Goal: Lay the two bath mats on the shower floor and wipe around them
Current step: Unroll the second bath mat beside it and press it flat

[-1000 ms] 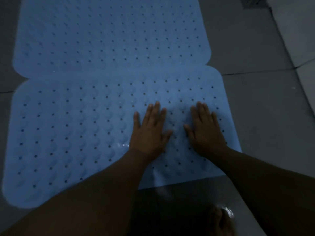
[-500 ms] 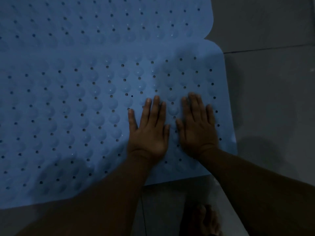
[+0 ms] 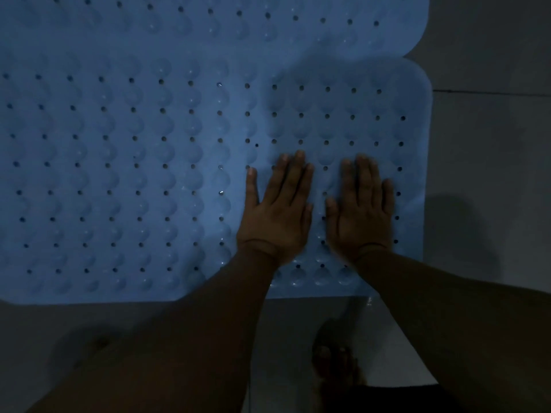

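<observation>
Neither grip is closed on anything: your left hand and right hand both lie flat, fingers straight and together, palms pressing down on the near bath mat. They sit side by side at about four o'clock on that mat, close to its right edge and not far from its near edge.

Outward from there, the near blue mat spreads away to nine o'clock and runs off the left side of the view. At twelve o'clock the far bath mat lies along it, the two touching or slightly overlapping at the seam; you cannot tell which. Both rest on the grey tiled shower floor, bare at three o'clock and along six o'clock.

Expect each mat to handle as a light, floppy sheet of soft plastic or rubber, dotted with drain holes and rounded bumps. It looks as though it may slide until pressed home, so flat palms suit it better than a pinch. If you must shift it, take a corner or the near edge.

Light is dim. Most of the far mat is cut off at the top. A bare foot shows faintly at six o'clock. No cloth for wiping is in view.
</observation>
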